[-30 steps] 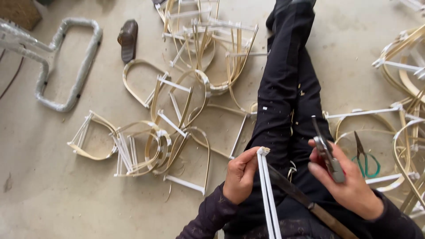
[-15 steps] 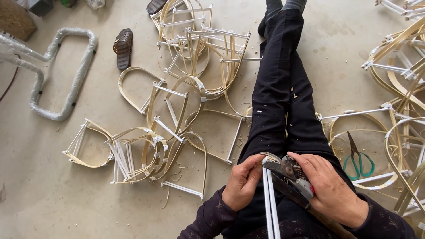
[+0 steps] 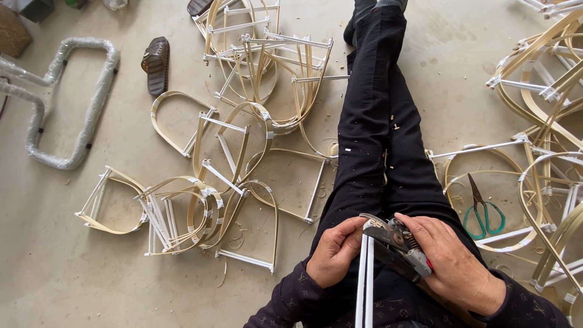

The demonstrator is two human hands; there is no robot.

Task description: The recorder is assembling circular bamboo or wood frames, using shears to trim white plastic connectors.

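Cutting at the top end of two white rods [image 3: 364, 273], held upright over the lap: left hand [image 3: 333, 254] pinches them closed just below the blades; right hand [image 3: 456, 265] clasps the pruning shears [image 3: 398, 242]. Advisable: steady rods, blades square, fingertips clear.

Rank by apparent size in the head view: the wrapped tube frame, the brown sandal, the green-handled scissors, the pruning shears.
1. Wrapped tube frame, clearly largest.
2. Pruning shears, though nearness to the camera enlarges them and the right hand partly covers them.
3. Green-handled scissors and brown sandal: look alike, unranked.
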